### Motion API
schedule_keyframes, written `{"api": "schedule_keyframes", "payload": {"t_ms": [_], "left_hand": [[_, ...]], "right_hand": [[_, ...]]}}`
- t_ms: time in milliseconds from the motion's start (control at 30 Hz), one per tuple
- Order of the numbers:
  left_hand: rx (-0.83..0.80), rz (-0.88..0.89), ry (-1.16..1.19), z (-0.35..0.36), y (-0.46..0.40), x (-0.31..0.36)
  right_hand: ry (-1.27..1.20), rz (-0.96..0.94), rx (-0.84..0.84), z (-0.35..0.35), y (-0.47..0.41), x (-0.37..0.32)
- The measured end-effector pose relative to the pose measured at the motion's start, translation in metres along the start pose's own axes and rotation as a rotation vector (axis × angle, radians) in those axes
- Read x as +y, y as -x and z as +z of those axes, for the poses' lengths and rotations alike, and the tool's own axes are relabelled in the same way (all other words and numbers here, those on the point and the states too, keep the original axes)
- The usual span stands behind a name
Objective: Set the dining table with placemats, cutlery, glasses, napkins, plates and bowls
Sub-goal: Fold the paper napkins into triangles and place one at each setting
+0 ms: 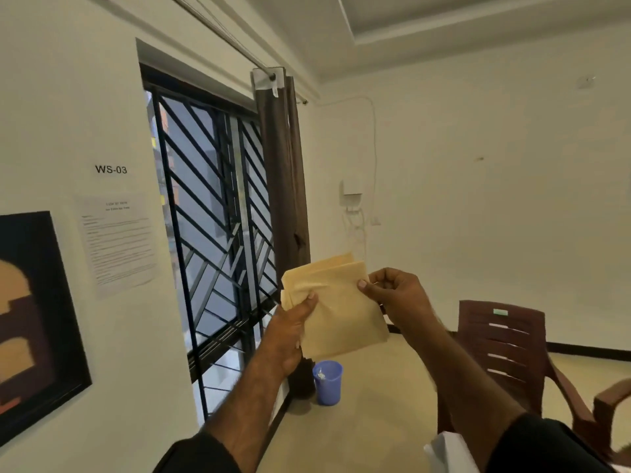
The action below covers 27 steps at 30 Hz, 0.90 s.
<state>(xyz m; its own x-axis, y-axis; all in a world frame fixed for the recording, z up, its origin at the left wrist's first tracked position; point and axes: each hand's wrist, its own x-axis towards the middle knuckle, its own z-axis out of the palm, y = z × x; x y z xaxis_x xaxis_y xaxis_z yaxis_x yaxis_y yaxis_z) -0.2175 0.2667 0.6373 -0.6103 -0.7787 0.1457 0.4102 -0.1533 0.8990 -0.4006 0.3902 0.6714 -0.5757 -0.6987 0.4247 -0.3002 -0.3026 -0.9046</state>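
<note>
Napkin [336,315], beige, folded, held up in air. Left hand [290,332] grip clamped on its left edge. Right hand [396,295] pinches its right edge.

Centre frame, both hands up: the left hand [290,331] grips the folded beige cloth napkin [336,308] at its left edge, the right hand [397,295] pinches its right edge. Below sits a blue plastic cup [327,382]; a brown plastic chair [505,339] stands right.

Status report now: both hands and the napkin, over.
Left hand and right hand both pinch folded beige napkin, held up in air. Nothing blocking.
</note>
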Motion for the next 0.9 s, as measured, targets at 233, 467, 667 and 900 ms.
{"api": "schedule_keyframes", "payload": {"t_ms": [233, 467, 667, 900], "left_hand": [[0.046, -0.209, 0.112, -0.003, 0.007, -0.052], [-0.032, -0.328, 0.056, -0.037, 0.003, -0.081], [-0.066, -0.350, 0.168, -0.071, -0.009, -0.103], [-0.039, -0.339, 0.267, -0.096, -0.014, -0.106]], "right_hand": [[0.073, 0.158, -0.001, -0.008, 0.027, 0.048], [0.203, 0.262, -0.075, -0.011, 0.032, 0.072], [0.247, 0.227, -0.116, 0.005, 0.024, 0.078], [0.467, 0.225, -0.182, 0.034, 0.005, 0.076]]}}
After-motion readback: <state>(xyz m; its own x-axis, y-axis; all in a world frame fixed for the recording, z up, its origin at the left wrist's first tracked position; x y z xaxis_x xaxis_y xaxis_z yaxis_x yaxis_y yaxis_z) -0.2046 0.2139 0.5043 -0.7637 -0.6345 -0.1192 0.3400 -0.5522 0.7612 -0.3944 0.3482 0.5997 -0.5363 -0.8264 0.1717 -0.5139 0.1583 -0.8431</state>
